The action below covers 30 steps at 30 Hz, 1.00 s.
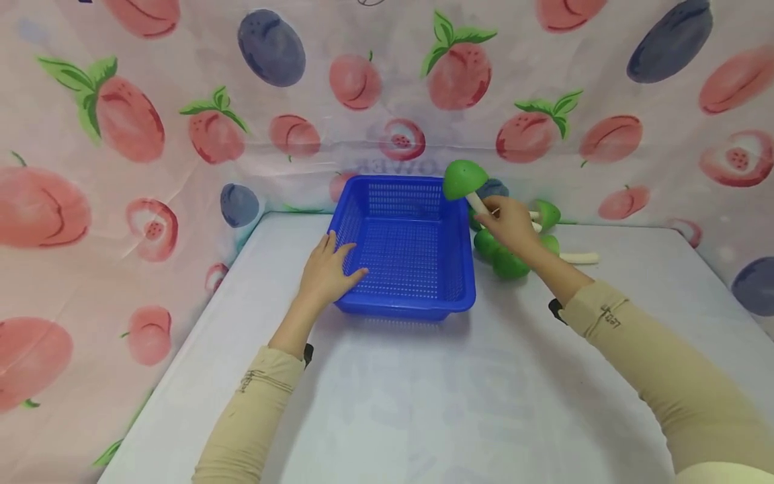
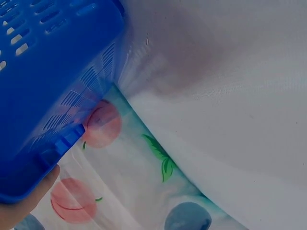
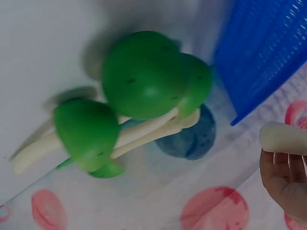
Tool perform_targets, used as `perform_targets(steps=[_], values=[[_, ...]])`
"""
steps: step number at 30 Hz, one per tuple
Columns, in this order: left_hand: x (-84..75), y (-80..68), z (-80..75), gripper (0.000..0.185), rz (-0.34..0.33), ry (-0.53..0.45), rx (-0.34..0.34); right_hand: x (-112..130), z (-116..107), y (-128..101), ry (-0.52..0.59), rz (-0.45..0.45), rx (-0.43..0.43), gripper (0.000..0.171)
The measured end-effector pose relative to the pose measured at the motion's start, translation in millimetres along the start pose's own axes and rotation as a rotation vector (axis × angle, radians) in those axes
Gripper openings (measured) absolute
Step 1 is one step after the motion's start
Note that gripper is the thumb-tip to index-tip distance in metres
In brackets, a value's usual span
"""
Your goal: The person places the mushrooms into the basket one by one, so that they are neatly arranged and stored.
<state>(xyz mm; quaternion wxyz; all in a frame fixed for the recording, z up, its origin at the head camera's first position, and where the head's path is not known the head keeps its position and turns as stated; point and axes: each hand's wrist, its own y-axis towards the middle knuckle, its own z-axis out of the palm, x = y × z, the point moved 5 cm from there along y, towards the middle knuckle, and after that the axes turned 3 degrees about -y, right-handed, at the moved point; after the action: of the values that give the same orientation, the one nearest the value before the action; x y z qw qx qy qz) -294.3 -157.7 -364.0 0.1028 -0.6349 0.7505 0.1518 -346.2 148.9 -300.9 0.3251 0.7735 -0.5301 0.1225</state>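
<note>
A blue perforated basket (image 1: 406, 296) sits on the white table; nothing shows inside it. My left hand (image 1: 329, 267) grips its near left rim, fingers curled over the edge (image 2: 29, 201). My right hand (image 1: 510, 220) holds a green-capped toy mushroom (image 1: 463, 179) by its white stem (image 3: 283, 138), lifted over the basket's far right corner. More green mushrooms (image 1: 506, 259) with white stems lie in a pile just right of the basket (image 3: 144, 76).
Fruit-print cloth (image 1: 121, 134) walls the table at the back and both sides. One long white stem (image 1: 579, 257) sticks out to the right of the pile. Bare table surface (image 1: 423, 403) lies in front of the basket.
</note>
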Motion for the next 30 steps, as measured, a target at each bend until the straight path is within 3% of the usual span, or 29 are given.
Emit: perform_targets(steps=[6,15,21,30], values=[[-0.8,2.0,-3.2,0.066,0.0,-0.003,-0.012,34,15,32,-0.06,-0.025,0.019,0.018],[0.1,-1.1,-1.6,0.063,-0.004,0.005,-0.018,81,36,57,-0.057,-0.092,0.077,0.025],[-2.4,-1.9,-1.8,0.062,0.013,-0.006,-0.022,92,50,73,-0.042,-0.056,0.085,0.027],[0.8,-1.1,-1.1,0.059,-0.007,0.01,-0.016,93,95,111,-0.059,-0.03,0.125,0.026]])
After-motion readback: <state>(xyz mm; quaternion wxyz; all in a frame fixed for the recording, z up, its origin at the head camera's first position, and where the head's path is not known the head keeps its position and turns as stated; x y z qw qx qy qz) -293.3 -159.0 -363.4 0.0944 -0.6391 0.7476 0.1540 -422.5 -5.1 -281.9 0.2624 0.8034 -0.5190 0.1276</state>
